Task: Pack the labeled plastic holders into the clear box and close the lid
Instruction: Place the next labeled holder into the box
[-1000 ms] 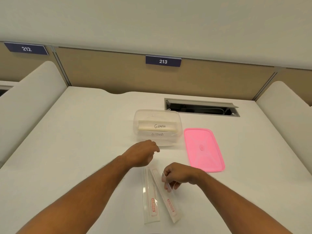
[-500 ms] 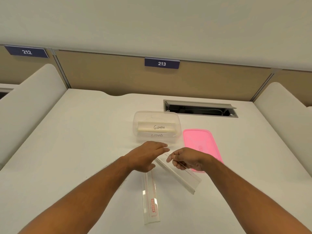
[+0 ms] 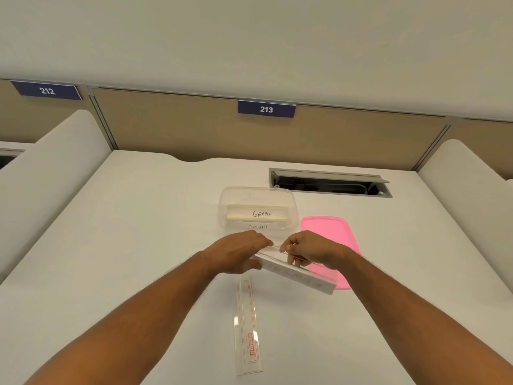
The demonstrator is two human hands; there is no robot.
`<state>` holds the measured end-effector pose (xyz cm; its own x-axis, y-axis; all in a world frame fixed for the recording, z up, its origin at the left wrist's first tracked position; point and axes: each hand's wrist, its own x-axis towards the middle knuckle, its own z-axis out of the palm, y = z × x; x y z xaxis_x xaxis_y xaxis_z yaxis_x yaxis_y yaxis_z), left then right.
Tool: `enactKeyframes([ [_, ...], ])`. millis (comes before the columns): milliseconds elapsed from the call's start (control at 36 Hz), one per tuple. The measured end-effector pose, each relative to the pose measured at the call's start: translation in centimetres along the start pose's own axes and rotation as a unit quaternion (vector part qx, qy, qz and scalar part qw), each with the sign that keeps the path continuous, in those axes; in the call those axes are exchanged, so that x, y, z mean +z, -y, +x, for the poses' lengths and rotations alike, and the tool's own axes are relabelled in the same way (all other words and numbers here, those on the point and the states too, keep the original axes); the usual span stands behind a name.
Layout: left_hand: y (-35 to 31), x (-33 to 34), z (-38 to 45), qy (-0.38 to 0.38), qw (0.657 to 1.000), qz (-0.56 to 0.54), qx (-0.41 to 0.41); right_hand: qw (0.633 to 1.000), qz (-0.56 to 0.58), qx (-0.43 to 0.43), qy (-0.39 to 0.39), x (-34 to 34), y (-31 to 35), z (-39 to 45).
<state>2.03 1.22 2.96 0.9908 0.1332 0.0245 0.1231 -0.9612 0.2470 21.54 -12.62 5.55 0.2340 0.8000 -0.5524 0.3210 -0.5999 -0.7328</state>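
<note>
A clear box (image 3: 224, 207) stands open on the white desk, with two labeled holders inside; the upper one reads "GIRAFEE" (image 3: 261, 213). Just in front of the box, both hands hold a long clear plastic holder (image 3: 302, 275) above the desk, tilted down to the right, with faint handwriting on it. My left hand (image 3: 238, 254) grips its left end and my right hand (image 3: 308, 250) pinches its top edge. Another clear holder (image 3: 248, 326) with red print lies flat on the desk nearer to me. The pink lid (image 3: 330, 234) lies right of the box.
An open cable hatch (image 3: 330, 183) is set into the desk behind the box. Padded white dividers (image 3: 47, 168) rise on both sides, and a tan back panel carries a sign "213" (image 3: 266, 109).
My right hand lifted one holder off the desk and carried it up toward the box, turning it crosswise. My left hand closed on its left end. The other holder stayed flat.
</note>
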Motion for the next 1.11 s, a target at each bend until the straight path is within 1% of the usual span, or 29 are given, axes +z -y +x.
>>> enactKeyframes([
  [194,1.3,-1.0,0.7,-0.017,0.999,-0.013,-0.034,0.988,-0.114,-0.036,-0.097,-1.7,1.5,-0.3],
  [278,1.9,-1.4,0.8,-0.038,0.998,-0.019,-0.054,0.982,-0.136,-0.053,-0.121,-2.9,2.2,-0.4],
  [417,2.8,-2.3,1.1,-0.058,0.995,-0.032,-0.079,0.962,-0.222,-0.083,-0.136,-4.4,2.7,-0.7],
  [583,3.9,-3.2,1.4,-0.071,0.989,-0.057,-0.112,0.930,-0.317,-0.133,-0.130,-5.1,2.7,-0.6],
  [778,4.9,-3.9,1.6,-0.067,0.987,-0.063,-0.135,0.866,-0.439,-0.177,-0.160,-4.5,2.4,0.6],
  [861,5.2,-4.1,1.5,-0.066,0.987,-0.060,-0.134,0.856,-0.451,-0.182,-0.176,-4.4,2.5,1.1],
  [1000,5.8,-4.6,1.6,-0.057,0.989,-0.052,-0.125,0.865,-0.434,-0.184,-0.173,-4.7,2.8,1.9],
  [1111,6.3,-4.9,2.2,-0.074,0.989,-0.021,-0.126,0.865,-0.430,-0.185,-0.184,-4.8,3.3,2.7],
])
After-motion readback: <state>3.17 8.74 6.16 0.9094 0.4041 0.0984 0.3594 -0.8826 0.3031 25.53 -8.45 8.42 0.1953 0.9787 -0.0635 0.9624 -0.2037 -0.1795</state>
